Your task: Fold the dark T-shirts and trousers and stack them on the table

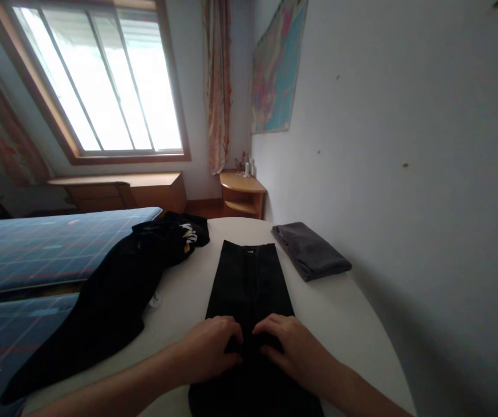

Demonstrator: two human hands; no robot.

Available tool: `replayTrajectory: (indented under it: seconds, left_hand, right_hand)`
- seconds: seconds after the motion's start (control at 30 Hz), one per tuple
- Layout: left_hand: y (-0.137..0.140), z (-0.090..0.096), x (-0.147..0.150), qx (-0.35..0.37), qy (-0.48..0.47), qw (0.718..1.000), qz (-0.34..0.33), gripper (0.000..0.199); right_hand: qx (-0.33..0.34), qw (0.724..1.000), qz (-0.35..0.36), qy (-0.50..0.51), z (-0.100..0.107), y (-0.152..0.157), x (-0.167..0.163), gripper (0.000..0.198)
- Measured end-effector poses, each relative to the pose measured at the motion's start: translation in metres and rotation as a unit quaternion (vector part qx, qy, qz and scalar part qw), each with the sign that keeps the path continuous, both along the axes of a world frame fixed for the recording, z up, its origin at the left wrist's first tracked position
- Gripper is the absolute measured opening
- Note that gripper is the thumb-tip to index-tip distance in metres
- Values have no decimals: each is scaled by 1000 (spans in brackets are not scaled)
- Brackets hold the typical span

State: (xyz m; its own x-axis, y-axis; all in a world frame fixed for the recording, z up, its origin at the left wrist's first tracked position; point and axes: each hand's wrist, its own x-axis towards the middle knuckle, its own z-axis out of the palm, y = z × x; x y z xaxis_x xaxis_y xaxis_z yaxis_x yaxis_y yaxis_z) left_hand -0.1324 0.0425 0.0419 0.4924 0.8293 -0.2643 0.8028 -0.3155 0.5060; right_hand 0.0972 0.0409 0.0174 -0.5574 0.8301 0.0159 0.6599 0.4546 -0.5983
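Observation:
A pair of black trousers [253, 284] lies on the white round table [183, 295], its waistband at the far end and a small shiny fastener showing there. The near end runs out of the bottom of the view. My left hand [209, 347] rests on the left part of the trousers, fingers bent and thumb apart from them. Opposite it, my right hand [296, 350] is on the right part in a similar pose. Black cloth shows in the gap between thumb and fingers of each hand, and neither visibly grips it.
A crumpled black garment [114, 278] with a white and yellow print spreads from the table's left side onto blue plaid mattresses [58, 249]. Folded dark grey cloth [310, 252] lies at the far right of the table, near the white wall [405, 231].

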Motion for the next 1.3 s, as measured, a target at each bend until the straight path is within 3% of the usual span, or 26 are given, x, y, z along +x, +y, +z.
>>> replayTrajectory:
  seconds: [0.17,0.33,0.47,0.63,0.87,1.03,1.3]
  left_hand:
    - [-5,1,-3,-6,-14,1000,-7,36]
    - [-2,9,0,-8,-31,999,-16,40]
    - [3,13,4,19,-59,996,-67,43]
    - [7,5,9,38,-71,993,-91,36]
    - [6,5,12,77,-98,985,-120,38]
    - [5,3,10,95,-112,983,-111,36]
    - [-1,9,5,82,-97,991,-35,28]
  right_hand:
    - [-16,999,-1,30,-4,-1,0,17]
    - [-11,999,-19,34,4,-6,-3,20]
    - [-29,998,-31,51,12,-7,-4,18]
    - [-77,989,-20,126,8,-3,0,18]
    - [-81,985,-38,147,4,1,3,18]
    - [-82,983,-63,149,14,-1,-2,19]
    - [-65,987,-51,135,22,-5,-11,27]
